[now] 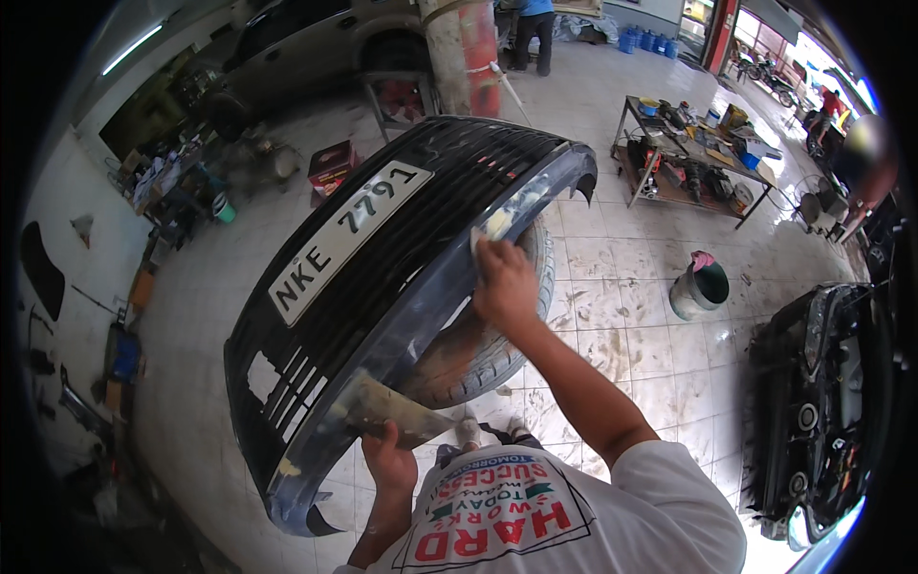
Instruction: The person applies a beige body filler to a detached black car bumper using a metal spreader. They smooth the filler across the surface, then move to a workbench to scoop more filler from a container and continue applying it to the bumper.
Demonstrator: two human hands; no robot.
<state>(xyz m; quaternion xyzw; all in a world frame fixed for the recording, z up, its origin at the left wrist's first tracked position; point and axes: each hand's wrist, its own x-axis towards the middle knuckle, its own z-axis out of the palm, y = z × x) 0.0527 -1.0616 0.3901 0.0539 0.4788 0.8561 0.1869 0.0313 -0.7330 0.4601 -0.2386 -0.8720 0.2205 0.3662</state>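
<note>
A dark car bumper [409, 320] with a black grille and a white number plate [350, 234] lies slantwise in front of me, above a tyre [461, 381]. Pale filler patches mark its blue-grey near edge. My right hand [507, 287] is closed on a thin, pale flat spreader [475, 239], held against that edge beside a yellowish patch; much of the spreader is hidden by the fingers. Lower down, my left hand [390, 464] grips a flat, smeared board [392, 413] with the thumb on top. The board overlaps the bumper's near edge in view.
A metal bench [698, 153] loaded with tools and parts stands at the far right. Nearer are a bucket [699, 289] with a pink cloth on its rim and a black car part [818, 411]. A red box [333, 167] and a pillar [464, 57] stand beyond the bumper.
</note>
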